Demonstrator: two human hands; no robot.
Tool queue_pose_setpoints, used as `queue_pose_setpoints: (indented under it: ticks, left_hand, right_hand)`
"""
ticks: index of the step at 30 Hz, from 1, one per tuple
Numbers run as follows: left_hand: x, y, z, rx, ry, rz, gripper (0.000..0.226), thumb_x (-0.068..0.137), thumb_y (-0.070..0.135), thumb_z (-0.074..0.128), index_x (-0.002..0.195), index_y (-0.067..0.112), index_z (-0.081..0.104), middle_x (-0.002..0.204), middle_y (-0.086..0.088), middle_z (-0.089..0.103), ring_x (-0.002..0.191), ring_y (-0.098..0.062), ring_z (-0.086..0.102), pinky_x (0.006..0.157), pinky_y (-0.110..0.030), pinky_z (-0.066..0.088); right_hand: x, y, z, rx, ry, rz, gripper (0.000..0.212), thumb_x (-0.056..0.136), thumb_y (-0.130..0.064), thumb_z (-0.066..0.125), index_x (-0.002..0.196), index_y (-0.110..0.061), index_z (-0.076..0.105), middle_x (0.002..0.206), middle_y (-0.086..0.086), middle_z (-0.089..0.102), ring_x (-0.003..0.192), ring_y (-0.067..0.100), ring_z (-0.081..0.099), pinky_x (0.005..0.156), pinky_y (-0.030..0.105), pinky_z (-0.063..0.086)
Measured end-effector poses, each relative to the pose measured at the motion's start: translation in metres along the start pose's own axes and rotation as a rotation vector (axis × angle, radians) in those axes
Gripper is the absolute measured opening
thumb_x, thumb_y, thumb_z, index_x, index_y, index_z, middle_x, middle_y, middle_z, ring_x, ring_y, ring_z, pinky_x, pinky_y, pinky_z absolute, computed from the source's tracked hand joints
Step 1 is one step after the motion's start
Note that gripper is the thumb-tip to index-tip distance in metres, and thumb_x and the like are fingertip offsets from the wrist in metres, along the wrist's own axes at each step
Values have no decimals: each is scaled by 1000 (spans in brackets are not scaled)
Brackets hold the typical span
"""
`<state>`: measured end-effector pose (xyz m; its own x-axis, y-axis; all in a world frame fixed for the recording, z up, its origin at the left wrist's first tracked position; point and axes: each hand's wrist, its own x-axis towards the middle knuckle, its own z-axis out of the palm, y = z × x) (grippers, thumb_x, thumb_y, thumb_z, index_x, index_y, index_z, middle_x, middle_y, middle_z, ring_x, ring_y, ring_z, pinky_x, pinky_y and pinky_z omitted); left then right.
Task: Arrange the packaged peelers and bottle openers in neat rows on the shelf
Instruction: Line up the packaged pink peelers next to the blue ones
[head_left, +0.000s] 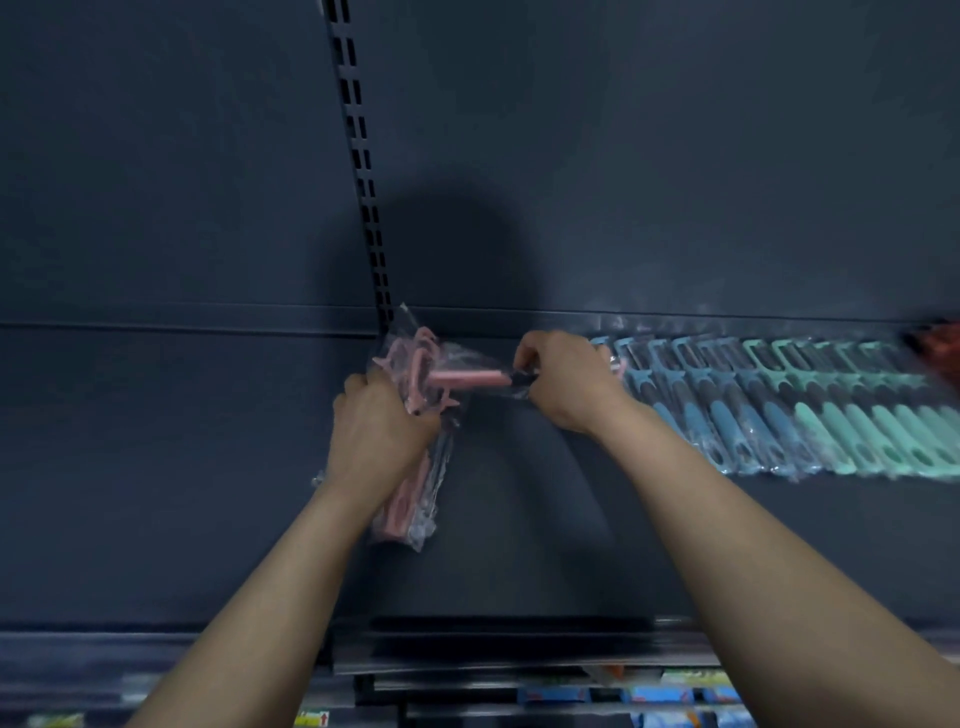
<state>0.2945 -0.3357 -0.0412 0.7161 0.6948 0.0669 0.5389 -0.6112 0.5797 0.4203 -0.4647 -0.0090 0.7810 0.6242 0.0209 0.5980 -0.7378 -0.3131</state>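
Note:
My left hand (376, 431) grips a bundle of pink packaged peelers (415, 488) in clear wrappers, held upright over the dark shelf (208, 467). One pink peeler (467, 379) sticks out sideways from the top of the bundle. My right hand (563, 382) pinches the dark end of that peeler's handle. To the right, a neat overlapping row of blue packaged peelers (727, 410) runs into a row of teal packaged peelers (852, 421) along the shelf's back.
A slotted upright (363, 171) runs down the dark back panel to the shelf. Something red (940, 348) lies at the far right end of the row. Below the shelf's front edge (493, 649), lower shelves hold blue packages (660, 696).

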Motion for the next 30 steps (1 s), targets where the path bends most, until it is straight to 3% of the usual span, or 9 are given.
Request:
queue_pose_setpoints:
  ticks: [3, 7, 10, 13, 16, 22, 24, 27, 30]
  left_hand:
    - [-1, 2, -2, -21, 23, 33, 22, 79, 24, 65, 76, 6, 52, 90, -9, 44, 85, -35, 50, 76, -38, 43]
    - [-3, 4, -3, -42, 17, 66, 29, 82, 15, 61, 61, 10, 41, 79, -3, 38, 83, -33, 48, 79, -41, 41]
    - [-5, 6, -2, -52, 43, 65, 32, 83, 13, 60, 59, 10, 39, 88, -7, 39, 88, -32, 45, 84, -40, 37]
    - [-7, 7, -1, -61, 69, 46, 32, 84, 13, 60, 59, 9, 41, 98, -11, 42, 95, -34, 42, 88, -38, 32]
    - [-8, 7, 2, -37, 82, 30, 25, 84, 14, 59, 64, 6, 47, 107, -17, 46, 102, -35, 39, 89, -36, 29]
    - [-11, 10, 5, -2, 74, 1, 19, 85, 18, 59, 73, 6, 52, 116, -16, 42, 110, -35, 32, 91, -43, 33]
    - [-11, 11, 7, 25, 80, -2, 18, 85, 19, 59, 77, 4, 56, 118, -16, 42, 111, -34, 31, 92, -45, 34]
    - [-11, 12, 9, 78, 95, 12, 17, 85, 20, 59, 80, 3, 59, 117, -17, 42, 111, -34, 30, 92, -45, 33]
    - [-11, 12, 13, 137, 134, 19, 18, 85, 21, 62, 86, 4, 63, 116, -15, 40, 110, -34, 29, 89, -44, 31]
  right_hand:
    - [-3, 2, 3, -71, 42, -82, 28, 79, -4, 54, 93, -28, 59, 106, 1, 60, 109, 26, 48, 88, 32, 29]
    - [-7, 15, 12, -58, 78, -88, 35, 77, 2, 53, 84, -31, 57, 98, -2, 49, 107, 26, 40, 79, 29, 20]
    - [-8, 28, 21, -1, 99, -125, 34, 74, 3, 58, 77, -31, 61, 108, -3, 44, 111, 23, 33, 79, 22, 16]
    - [-8, 36, 29, 80, 121, -173, 32, 74, 7, 55, 73, -23, 68, 130, 2, 39, 125, 20, 23, 91, 11, 15]
    - [-10, 37, 34, 193, 113, -153, 41, 72, 17, 45, 71, -16, 70, 138, 6, 29, 125, 15, 24, 83, -8, 12]
    - [-17, 36, 28, 338, 65, -106, 37, 78, 18, 43, 81, -5, 72, 141, 10, 33, 116, 19, 44, 78, 2, 30]
    - [-20, 36, 29, 355, 108, -96, 39, 80, 19, 41, 80, -3, 73, 136, 8, 36, 112, 17, 44, 77, -3, 27]
    - [-23, 38, 28, 398, 199, -49, 35, 80, 16, 45, 81, -3, 74, 109, 4, 43, 95, 12, 46, 76, -8, 23]
    - [-25, 37, 26, 385, 230, 35, 11, 79, -4, 59, 76, -10, 68, 92, 2, 48, 82, 11, 48, 78, 10, 38]
